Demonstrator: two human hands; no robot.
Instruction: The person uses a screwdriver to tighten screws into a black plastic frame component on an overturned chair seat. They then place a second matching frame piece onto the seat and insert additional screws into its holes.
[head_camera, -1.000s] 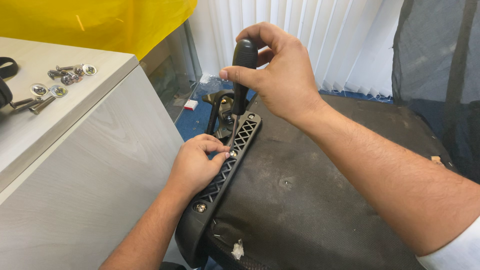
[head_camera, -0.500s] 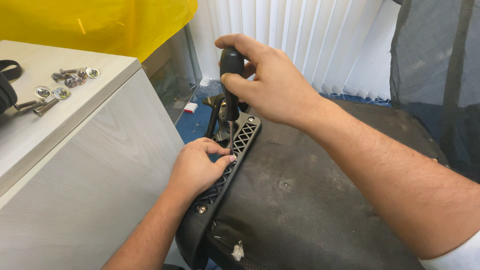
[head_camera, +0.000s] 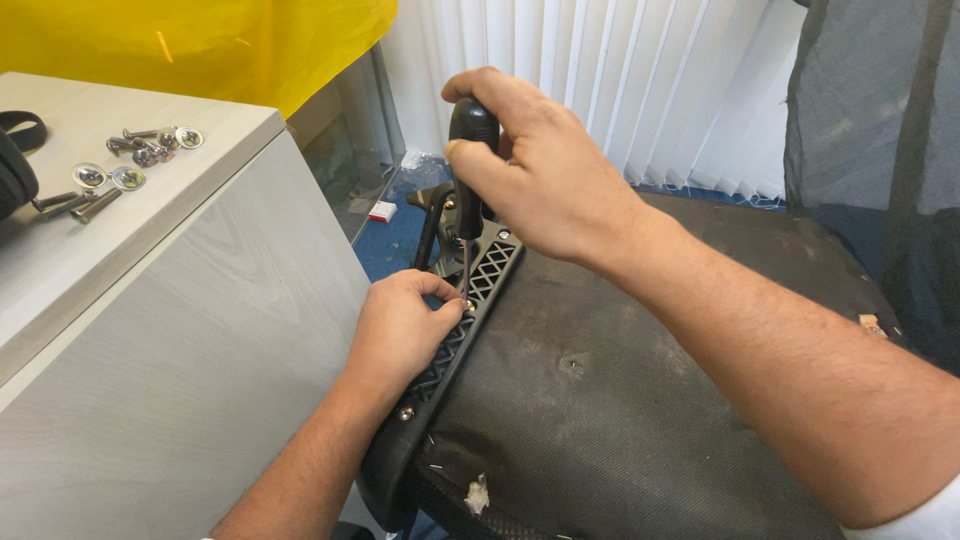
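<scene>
Right hand (head_camera: 545, 180) at 12 o'clock of view, fingers wrapped tight round black screwdriver handle (head_camera: 472, 128); screwdriver near upright, shaft (head_camera: 466, 268) running down to screw (head_camera: 470, 303) in black lattice bracket (head_camera: 465, 305). Left hand (head_camera: 400, 330) at centre, fingertips pressed together, pinching at screw beside shaft tip. Bracket fixed along left edge of dark fabric chair seat (head_camera: 620, 400), another bolt (head_camera: 405, 411) at its 7 o'clock end. Grey cabinet (head_camera: 200, 330) at 9 o'clock; loose bolts and washers (head_camera: 120, 170) on its top, at 10 o'clock.
</scene>
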